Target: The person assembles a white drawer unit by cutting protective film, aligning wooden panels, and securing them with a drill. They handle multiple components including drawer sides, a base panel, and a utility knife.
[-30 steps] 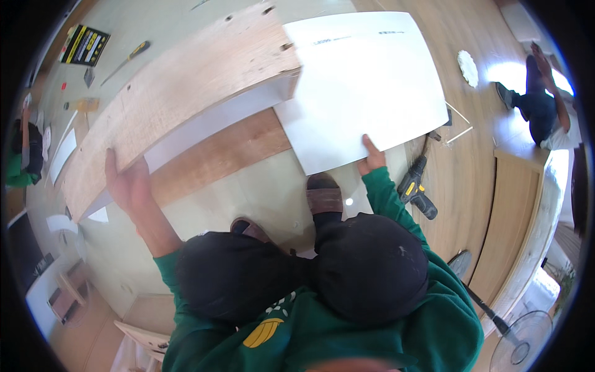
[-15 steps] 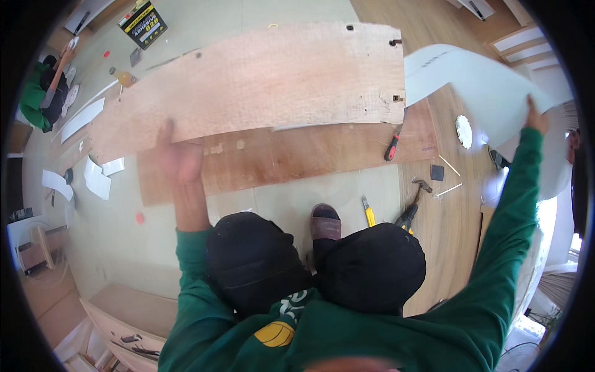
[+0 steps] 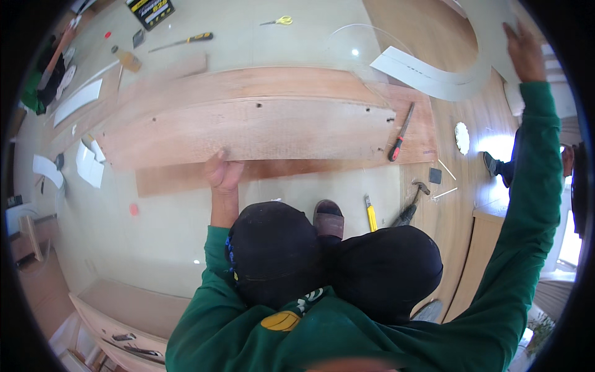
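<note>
My left hand grips the near edge of a pale plywood board, which has small dark holes near its right end. The board is tilted above the floor, a little blurred at its left end. Partly covered beneath it lies a browner board. Far out at the upper right, my right hand holds a white flexible sheet that bends in a wide curve. A file with a red and black handle rests on the brown board, just right of the plywood.
Near my feet are a yellow utility knife and a hammer. Yellow scissors, a long tool with a yellow-black handle, a bottle and a black tin stand or lie farther off. One person is at the far left.
The plywood board has come lower and nearer, tilting, with my left hand moving right. My right hand has moved up and away, and the white sheet now curls more strongly.
</note>
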The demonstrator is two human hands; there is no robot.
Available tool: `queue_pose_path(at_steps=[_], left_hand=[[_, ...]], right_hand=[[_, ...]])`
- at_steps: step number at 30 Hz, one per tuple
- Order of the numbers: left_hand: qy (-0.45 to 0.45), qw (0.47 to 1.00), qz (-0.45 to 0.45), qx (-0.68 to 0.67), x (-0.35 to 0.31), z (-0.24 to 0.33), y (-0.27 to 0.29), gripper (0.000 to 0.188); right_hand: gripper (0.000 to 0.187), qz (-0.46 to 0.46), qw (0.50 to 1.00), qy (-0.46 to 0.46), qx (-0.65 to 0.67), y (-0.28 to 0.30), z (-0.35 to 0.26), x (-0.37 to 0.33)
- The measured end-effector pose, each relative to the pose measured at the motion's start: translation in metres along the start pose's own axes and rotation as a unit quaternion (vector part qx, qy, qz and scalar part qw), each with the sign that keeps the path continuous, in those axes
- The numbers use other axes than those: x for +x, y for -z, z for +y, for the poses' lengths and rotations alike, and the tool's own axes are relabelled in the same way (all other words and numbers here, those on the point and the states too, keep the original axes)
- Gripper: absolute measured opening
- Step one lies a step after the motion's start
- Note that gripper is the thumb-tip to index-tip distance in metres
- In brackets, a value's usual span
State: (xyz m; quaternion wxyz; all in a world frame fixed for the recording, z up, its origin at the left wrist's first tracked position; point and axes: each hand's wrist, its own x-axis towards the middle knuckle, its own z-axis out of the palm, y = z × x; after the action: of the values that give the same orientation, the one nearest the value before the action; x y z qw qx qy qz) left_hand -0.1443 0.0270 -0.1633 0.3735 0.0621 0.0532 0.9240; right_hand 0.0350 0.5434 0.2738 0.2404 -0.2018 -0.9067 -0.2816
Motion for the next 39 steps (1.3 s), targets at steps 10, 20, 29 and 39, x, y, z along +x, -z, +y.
queue_pose_path(at_steps=[10,20,29,39], left_hand=[[0.046,0.981,0.175,0.074,-0.084,-0.022,0.041,0.047],[0.239,0.883,0.284,0.286,-0.086,-0.004,0.015,0.031],[0.281,0.86,0.28,0.321,-0.085,-0.035,0.041,0.036],[0.321,0.788,0.288,0.44,-0.107,0.008,0.001,0.046]], right_hand=[[0.051,-0.099,0.932,0.177,0.301,-0.032,-0.353,-0.123],[0.046,-0.143,0.921,0.282,0.227,-0.031,-0.439,-0.179],[0.057,-0.238,0.904,0.338,0.108,-0.019,-0.444,-0.22],[0.06,-0.291,0.888,0.348,0.076,-0.052,-0.447,-0.254]])
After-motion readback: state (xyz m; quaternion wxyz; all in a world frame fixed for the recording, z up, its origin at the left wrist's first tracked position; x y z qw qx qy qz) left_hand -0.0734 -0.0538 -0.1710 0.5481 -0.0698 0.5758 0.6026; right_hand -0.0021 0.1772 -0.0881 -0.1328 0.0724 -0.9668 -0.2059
